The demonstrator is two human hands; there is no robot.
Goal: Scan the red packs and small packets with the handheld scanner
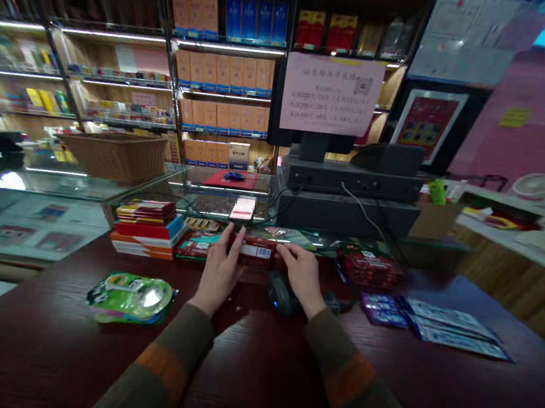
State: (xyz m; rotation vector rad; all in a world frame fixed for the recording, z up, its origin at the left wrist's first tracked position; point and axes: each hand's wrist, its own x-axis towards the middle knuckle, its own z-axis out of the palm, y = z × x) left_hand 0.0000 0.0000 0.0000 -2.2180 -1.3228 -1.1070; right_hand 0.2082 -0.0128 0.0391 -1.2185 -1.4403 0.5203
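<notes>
Left hand: the left hand, its fingers extended at the left end of the dark red box; whether they close on it cannot be told.
Right hand: the right hand, grasping the box's right end by the fingertips.
Dark red box: the dark red box, between the hands, its pale label facing the wearer (contact with the bench is unclear).
Scanner: the black scanner, blue-lit, beside the right hand.
Left side: the green package, nearer the wearer than the stack of boxes.
Right side: the purple packets, beside the blue-and-white packets.
Rear: the monitor stand, below a printed sign.
</notes>
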